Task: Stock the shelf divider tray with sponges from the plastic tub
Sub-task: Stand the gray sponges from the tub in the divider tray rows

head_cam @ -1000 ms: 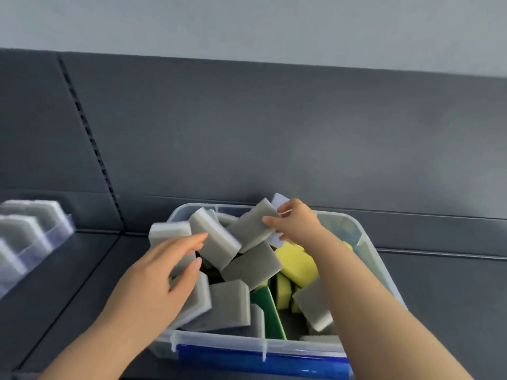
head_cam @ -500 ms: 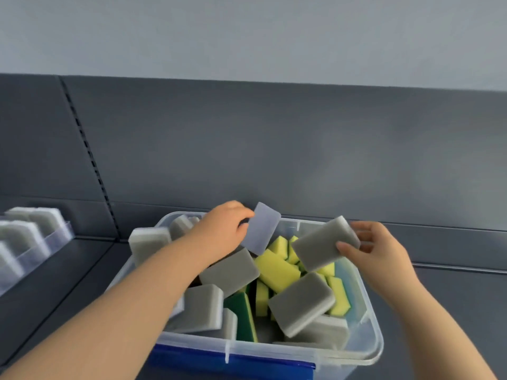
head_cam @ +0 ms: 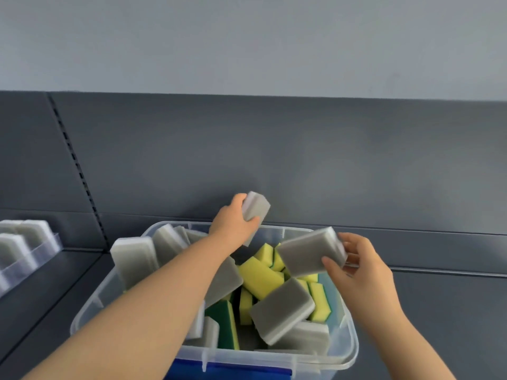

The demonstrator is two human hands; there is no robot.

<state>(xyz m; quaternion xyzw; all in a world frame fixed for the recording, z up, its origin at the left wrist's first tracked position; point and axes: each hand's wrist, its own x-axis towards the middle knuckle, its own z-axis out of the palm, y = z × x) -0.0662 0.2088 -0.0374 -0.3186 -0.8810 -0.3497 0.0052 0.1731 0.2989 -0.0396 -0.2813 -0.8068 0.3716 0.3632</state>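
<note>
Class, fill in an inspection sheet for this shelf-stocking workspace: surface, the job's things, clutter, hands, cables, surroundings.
Surface: dark grey shelf bearing the tub and tray.
Job's things: clear plastic tub holds loose grey sponges and yellow-green sponges; divider tray at far left holds upright pale sponges.
Clutter: nothing seen.
Hands: left hand grips a small pale sponge above the tub's far rim; right hand holds a larger grey sponge over the tub, fingers curled round its end.
Cables: nothing seen.
Surroundings: grey back panel with a slotted upright; pale wall above.
</note>
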